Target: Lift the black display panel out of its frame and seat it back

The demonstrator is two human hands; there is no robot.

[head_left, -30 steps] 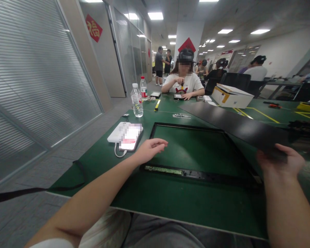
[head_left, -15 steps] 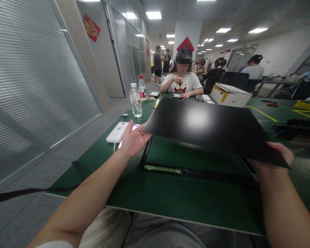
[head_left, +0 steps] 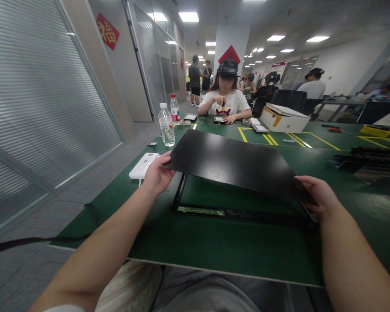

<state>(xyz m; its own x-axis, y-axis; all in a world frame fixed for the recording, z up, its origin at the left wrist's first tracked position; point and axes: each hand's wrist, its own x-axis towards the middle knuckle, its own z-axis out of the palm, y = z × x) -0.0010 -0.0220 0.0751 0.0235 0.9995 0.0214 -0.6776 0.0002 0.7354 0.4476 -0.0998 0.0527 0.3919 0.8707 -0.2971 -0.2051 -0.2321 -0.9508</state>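
Observation:
A thin, glossy black screen panel (head_left: 234, 162) is held up between my two hands, tilted, with ceiling light reflecting off it. My left hand (head_left: 159, 173) grips its left edge, thumb on top and fingers beneath. The right edge is pinched by my right hand (head_left: 320, 193). Below the panel, a black rectangular frame (head_left: 263, 216) lies on the green table (head_left: 227, 251). A strip of green circuit board (head_left: 201, 211) runs along the frame's near side. The panel hides the frame's far side.
A white power bank (head_left: 143, 166) with a cable lies left of my left hand. Beyond stand two water bottles (head_left: 167, 128). Across the table a person (head_left: 227, 97) works with a screwdriver. A white box (head_left: 284, 119) and a dark stack of parts (head_left: 367, 158) are at the right.
The panel has moved lower and nearer the frame, shifting left. My right hand has come inward with its edge, and my left hand has closed around the left edge.

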